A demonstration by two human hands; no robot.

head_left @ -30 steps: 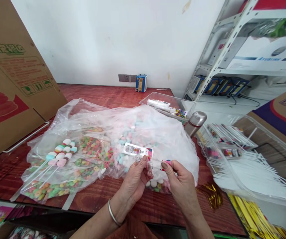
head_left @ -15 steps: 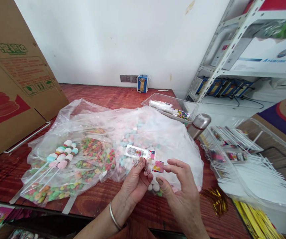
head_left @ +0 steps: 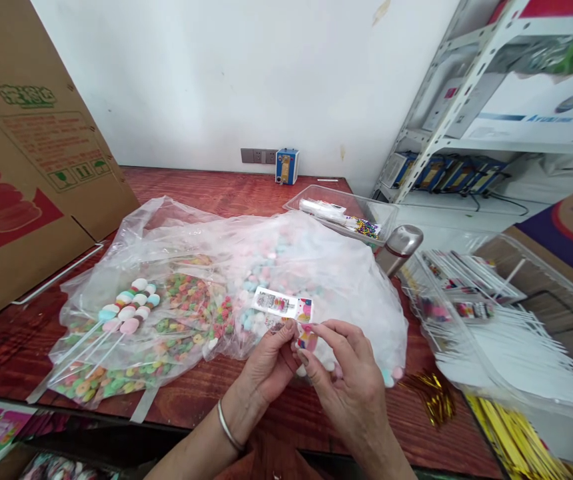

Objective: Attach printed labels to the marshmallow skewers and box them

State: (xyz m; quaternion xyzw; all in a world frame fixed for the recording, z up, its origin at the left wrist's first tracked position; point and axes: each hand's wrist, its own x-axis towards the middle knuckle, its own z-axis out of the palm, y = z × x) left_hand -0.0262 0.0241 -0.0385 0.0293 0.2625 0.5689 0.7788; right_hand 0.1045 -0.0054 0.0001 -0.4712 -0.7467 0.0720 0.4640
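Note:
My left hand (head_left: pixel 269 363) pinches a small printed label (head_left: pixel 308 339) with pink and yellow artwork between thumb and fingers. From the right, the index finger and thumb of my right hand (head_left: pixel 349 373) close on that label's edge. The fingers cover much of it. Just beyond, a white printed label strip (head_left: pixel 279 303) lies on the clear bag of pastel marshmallows (head_left: pixel 346 267). To the left, candy skewers (head_left: pixel 129 307) of marshmallows and gummies on white sticks rest on a bag of ring gummies (head_left: pixel 194 287).
A clear tray (head_left: pixel 386 208) with packaging and a steel flask (head_left: pixel 401 247) stand behind the bags. To the right are a plastic bin (head_left: pixel 491 373) of white sticks, gold twist ties (head_left: pixel 431 400) and a shelf rack (head_left: pixel 446 120). A cardboard box (head_left: pixel 31 153) stands left.
My right hand has moved left and its fingertips have closed in on the small label. My left hand stays almost in place, still gripping it.

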